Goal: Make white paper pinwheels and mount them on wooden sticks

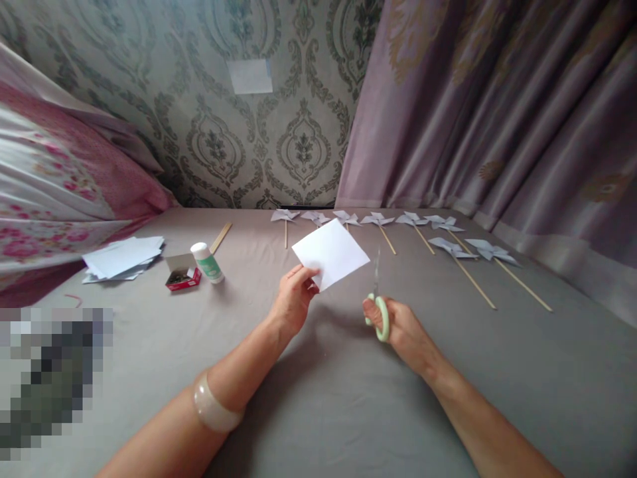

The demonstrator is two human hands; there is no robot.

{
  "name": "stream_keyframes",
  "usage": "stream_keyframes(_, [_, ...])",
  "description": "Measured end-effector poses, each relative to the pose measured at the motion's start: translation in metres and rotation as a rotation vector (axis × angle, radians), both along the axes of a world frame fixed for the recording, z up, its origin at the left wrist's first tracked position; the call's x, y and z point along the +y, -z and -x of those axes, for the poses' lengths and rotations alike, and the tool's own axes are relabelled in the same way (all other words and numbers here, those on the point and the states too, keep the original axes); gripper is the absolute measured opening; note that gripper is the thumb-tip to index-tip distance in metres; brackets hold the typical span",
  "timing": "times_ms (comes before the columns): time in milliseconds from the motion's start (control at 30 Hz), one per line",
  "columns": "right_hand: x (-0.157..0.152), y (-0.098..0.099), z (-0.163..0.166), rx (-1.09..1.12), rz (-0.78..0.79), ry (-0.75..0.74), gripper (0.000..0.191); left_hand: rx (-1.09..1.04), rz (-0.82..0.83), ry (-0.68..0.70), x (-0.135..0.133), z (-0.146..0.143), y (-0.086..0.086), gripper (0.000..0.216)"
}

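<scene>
Bed [308,411]: a grey sheet is covering it and carrying everything here.
Curtain [497,119]: mauve folds are hanging along the right side and reaching down to the bed.
Pink bedding [60,179]: it is piling up at the left edge.
Pinwheels [377,218]: paper ones on thin sticks are lying in a row at the far side, well apart from both hands.
Paper stack [124,257]: loose white sheets are lying at the left, near the bedding.
Sheet of paper [331,252]: one white square is being held up off the bed, tilted, between the hands and the pinwheels.
Left hand [293,302]: its grip is pinching the sheet's lower left corner. Judging by this, a pinch nearer any cut line would be keeping the paper stiffer.
Right hand [405,332]: its grip is clenching around the green handles.
Scissors [381,315]: the blades are pointing up, just beside the sheet's right corner but not touching it. They seem nearly together. Keeping them clear of the left fingers looks wise.
Glue stick [208,262]: it is lying tilted beside the box.
Red box [182,277]: it is sitting open, its contents too small to tell.
</scene>
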State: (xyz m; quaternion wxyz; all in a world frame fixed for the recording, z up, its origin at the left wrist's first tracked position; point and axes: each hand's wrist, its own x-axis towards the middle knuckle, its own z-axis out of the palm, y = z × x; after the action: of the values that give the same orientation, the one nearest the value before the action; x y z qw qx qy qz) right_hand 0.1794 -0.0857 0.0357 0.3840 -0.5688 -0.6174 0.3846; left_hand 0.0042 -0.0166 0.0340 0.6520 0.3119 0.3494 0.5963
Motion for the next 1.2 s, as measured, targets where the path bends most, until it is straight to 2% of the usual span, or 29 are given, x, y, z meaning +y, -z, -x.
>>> stream_keyframes(100, [0.007,0.001,-0.009,0.18,0.0,0.124,0.052,0.02,0.005,0.032,0.001,0.001,0.0,0.018])
stream_keyframes(233, [0.013,0.002,-0.014,0.385,-0.015,0.184,0.047,0.116,0.036,0.184,-0.003,0.001,0.002,0.017])
stream_keyframes(333, [0.013,0.002,-0.015,0.434,-0.043,0.183,0.044,0.238,0.05,0.267,-0.008,0.001,0.002,0.017])
stream_keyframes(433, [0.011,0.003,-0.014,0.42,-0.03,0.199,0.043,0.316,0.031,0.273,-0.01,0.002,0.001,0.013])
stream_keyframes(533, [0.011,0.004,-0.012,0.405,-0.037,0.222,0.041,0.274,0.023,0.264,-0.01,0.002,-0.001,0.012])
stream_keyframes(700, [0.013,0.006,-0.007,0.441,-0.197,0.352,0.041,0.06,0.046,0.29,-0.012,-0.004,-0.001,0.03])
stream_keyframes(900, [0.015,0.01,-0.004,0.484,-0.291,0.451,0.031,0.094,0.02,0.403,-0.03,-0.02,0.007,0.034])
stream_keyframes(1067, [0.014,0.013,-0.003,0.445,-0.278,0.426,0.032,0.138,-0.031,0.382,-0.037,-0.026,0.012,0.023])
stream_keyframes(1200, [0.012,0.005,-0.005,0.294,-0.187,0.399,0.044,0.136,-0.05,0.228,-0.028,-0.022,0.014,0.021])
